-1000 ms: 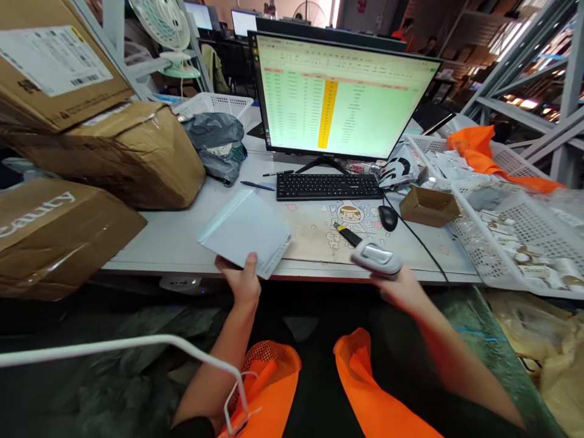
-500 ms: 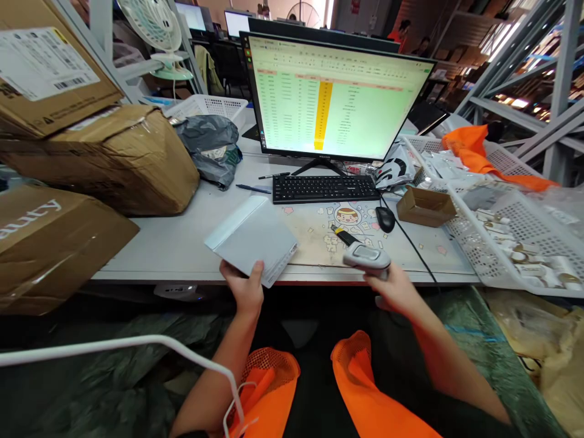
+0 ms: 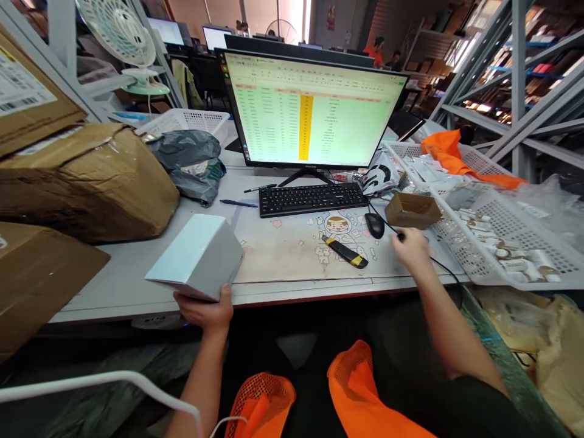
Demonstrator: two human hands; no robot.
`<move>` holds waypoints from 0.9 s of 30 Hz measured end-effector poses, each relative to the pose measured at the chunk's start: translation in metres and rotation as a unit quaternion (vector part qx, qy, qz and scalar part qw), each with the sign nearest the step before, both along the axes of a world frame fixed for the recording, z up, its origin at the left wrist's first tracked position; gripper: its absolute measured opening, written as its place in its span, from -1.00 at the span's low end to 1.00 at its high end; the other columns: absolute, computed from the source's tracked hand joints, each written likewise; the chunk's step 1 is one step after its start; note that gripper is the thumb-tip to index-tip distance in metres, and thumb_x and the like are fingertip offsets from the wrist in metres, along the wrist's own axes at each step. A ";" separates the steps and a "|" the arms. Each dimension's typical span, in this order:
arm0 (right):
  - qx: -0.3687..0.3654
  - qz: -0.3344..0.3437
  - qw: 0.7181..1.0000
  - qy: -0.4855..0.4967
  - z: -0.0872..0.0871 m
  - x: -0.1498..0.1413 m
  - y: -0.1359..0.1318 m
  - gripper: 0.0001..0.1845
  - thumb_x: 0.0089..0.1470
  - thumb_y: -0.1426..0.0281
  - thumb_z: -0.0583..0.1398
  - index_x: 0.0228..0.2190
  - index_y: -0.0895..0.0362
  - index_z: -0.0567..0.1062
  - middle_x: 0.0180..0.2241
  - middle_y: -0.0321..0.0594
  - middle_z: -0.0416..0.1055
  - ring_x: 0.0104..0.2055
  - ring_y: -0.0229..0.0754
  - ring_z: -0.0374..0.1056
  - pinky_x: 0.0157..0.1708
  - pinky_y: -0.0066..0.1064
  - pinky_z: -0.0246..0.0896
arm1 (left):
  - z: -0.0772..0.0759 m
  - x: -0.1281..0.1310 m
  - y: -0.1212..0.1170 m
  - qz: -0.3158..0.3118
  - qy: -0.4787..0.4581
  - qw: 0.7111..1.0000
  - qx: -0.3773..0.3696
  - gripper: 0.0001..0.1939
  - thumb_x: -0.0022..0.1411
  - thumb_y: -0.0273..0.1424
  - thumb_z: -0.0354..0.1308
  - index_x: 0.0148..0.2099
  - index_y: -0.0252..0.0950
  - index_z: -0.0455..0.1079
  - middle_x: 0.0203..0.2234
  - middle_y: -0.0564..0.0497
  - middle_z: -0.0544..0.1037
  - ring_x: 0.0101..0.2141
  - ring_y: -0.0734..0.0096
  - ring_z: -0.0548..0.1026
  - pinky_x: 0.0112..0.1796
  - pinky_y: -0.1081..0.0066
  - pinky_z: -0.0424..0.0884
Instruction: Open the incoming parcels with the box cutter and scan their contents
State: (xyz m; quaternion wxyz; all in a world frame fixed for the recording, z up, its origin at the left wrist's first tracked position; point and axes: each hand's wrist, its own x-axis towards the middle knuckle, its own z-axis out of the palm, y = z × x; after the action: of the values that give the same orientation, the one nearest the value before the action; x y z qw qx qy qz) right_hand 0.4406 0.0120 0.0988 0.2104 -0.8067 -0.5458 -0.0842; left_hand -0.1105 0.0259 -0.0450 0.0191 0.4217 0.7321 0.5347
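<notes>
A: Head view, what's the L hand (image 3: pixel 207 313) got?

B: Pale box (image 3: pixel 196 255), smooth matte card, blue-white top, greyer sides, crisp corners. Grip's closed on its near lower end, thumb up the R side. Box is tilted over the L front of the counter (image 3: pixel 123 274); can't tell if it touches.

A: And the R hand (image 3: pixel 413 252)?

B: Fingers curled, over the counter's R side nr the small carton (image 3: pixel 413 210). Tiny dark bit at the fingertips, can't ID it, so can't say how far that grip's open or if it has hold of anything.

A: What's btwn them?

B: Flat printed mat (image 3: pixel 274 255), slim utility knife (image 3: pixel 344 250) on it, blk w/ yellow bits. Rounded blk mouse (image 3: pixel 375 225) just R of that, ribbed-looking keyboard (image 3: pixel 314 198) behind, under the monitor (image 3: pixel 314 109).

A: Containers?

B: Small carton's plain brown card, open-topped. Front R basket (image 3: pixel 483 261), white perforated plastic, has white & tan rolls (image 3: pixel 524 261) in a loose pile. Rear R basket (image 3: pixel 406 149), same stuff: flat white pkts, plus bright orange cloth (image 3: pixel 444 152) draped over.

A: L side?

B: Crumpled grey plastic bag (image 3: pixel 187 161), glossy, beside a big brown carton (image 3: pixel 91 176), dented, creased, shiny tape.
</notes>
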 end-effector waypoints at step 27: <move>-0.093 0.164 0.982 0.004 -0.042 -0.083 0.178 -0.28 0.35 0.19 0.05 0.42 0.24 0.20 0.48 0.15 -0.01 0.52 0.25 -0.17 0.41 0.33 -0.18 | 0.042 -0.009 -0.025 -0.057 -0.147 0.984 0.079 0.14 -0.12 0.02 0.38 0.39 -0.47 0.13 0.30 -0.48 0.33 0.29 -0.30 0.36 0.33 -0.15 0.24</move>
State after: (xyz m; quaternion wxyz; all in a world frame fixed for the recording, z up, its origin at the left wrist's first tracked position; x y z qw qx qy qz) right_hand 0.3571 0.1901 0.0567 0.1478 -0.7223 -0.6756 0.0058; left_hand -0.1200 0.0010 -0.0025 0.1238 0.3802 0.6516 0.6447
